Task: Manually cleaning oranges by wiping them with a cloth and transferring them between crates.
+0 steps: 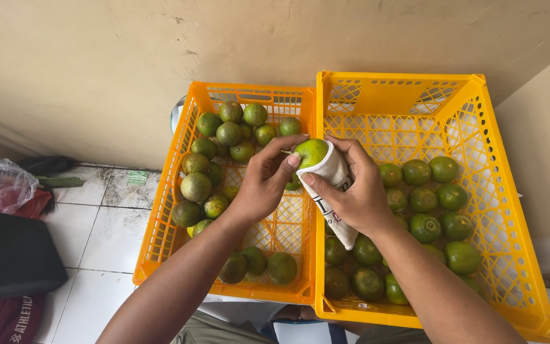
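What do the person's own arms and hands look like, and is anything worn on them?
Both forearms are bare as far as the picture shows: no sleeve reaches into view. The left hand and the right hand carry no glove, and no ring, watch or bracelet is visible on the fingers or wrists. The fingernails are short and unpainted.

Both hands, left (263, 185) and right (354, 191), fingers curled, meeting centrally.

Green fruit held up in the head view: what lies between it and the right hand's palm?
A white cloth wraps under the green fruit, separating it from the right hand.
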